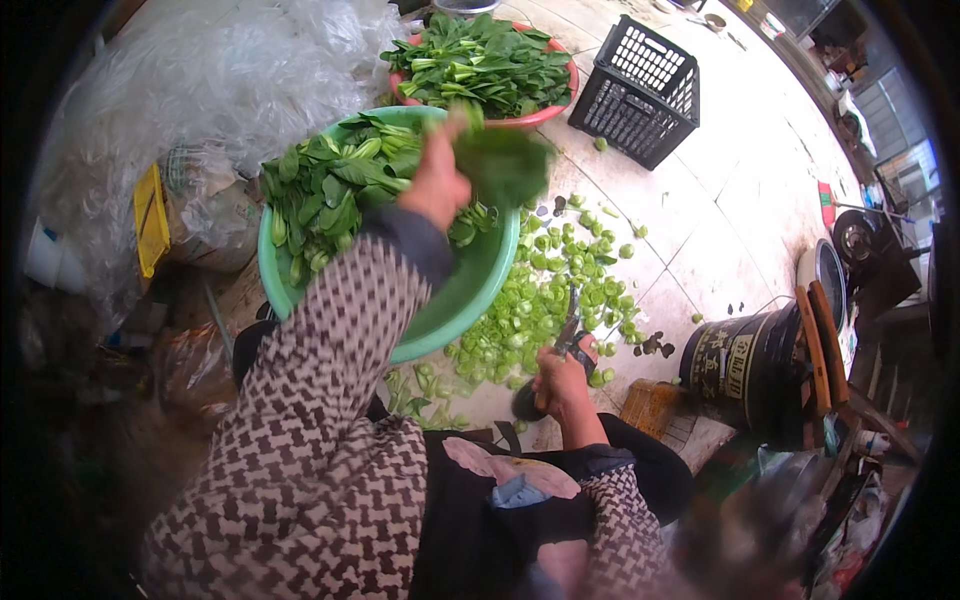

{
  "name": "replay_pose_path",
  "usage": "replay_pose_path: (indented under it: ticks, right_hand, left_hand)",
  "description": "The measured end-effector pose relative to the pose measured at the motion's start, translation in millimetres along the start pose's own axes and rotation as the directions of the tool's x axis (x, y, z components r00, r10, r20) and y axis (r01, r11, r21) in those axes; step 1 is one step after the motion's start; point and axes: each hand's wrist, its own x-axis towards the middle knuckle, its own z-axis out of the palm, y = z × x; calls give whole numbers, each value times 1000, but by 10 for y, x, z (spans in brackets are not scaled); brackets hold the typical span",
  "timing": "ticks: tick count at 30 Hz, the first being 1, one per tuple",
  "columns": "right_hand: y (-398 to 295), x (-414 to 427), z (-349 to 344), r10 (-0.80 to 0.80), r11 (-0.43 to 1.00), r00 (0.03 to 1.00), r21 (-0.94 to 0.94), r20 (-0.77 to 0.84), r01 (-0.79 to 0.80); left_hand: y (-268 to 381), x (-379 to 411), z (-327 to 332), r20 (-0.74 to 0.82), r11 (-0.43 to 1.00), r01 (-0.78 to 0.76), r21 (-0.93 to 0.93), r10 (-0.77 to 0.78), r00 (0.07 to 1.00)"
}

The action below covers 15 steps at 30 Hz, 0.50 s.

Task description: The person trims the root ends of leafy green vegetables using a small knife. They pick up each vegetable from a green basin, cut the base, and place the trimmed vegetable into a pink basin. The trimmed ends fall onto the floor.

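My left hand (439,176) is raised over the green plastic basin (491,281), closed on a leafy green vegetable (506,161) that is blurred by motion. Bok choy (337,184) lies heaped in the upper left part of this basin, whose lower part shows bare plastic. Lower right, my right hand (561,379) grips a knife (571,322), its blade pointing up and away from me. Cut vegetable ends (540,300) are scattered over the floor beside the basin, around the blade. Behind the green basin, a red basin (574,79) holds more leafy greens (487,67).
A black plastic crate (637,94) stands on the tiled floor at the upper right. Crumpled clear plastic (225,67) fills the upper left, near a yellow object (151,221). A dark bucket (739,367) with writing and wooden legs or slats (821,349) are at the right.
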Motion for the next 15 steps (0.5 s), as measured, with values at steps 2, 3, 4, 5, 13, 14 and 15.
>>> replay_pose_path:
  ticks: [2,3,4,5,13,14,15]
  right_hand:
    - [55,25,-34,11,1000,1000,-25,20,-11]
    - [7,-1,25,28,1000,999,4,22,-28]
    - [-36,-36,79,45,998,999,34,25,-46]
    - [-89,-58,127,63,996,998,63,29,-64]
    - [-158,-40,245,73,994,995,-81,60,-68]
    - [-178,-51,269,87,992,995,-96,53,-82]
    - [-187,-62,286,101,989,994,-112,47,-95]
  left_hand:
    - [536,248,555,-28,999,-31,22,32,999]
    - [717,324,667,-187,996,-25,88,41,981]
    - [778,413,627,-195,987,14,160,18,981]
    - [788,497,549,-205,971,52,232,-3,979]
    - [-8,67,-351,-147,740,363,567,-343,928]
    - [-26,-59,-368,-130,680,359,639,-364,922]
    - [-14,-210,-338,-116,615,349,707,-386,915]
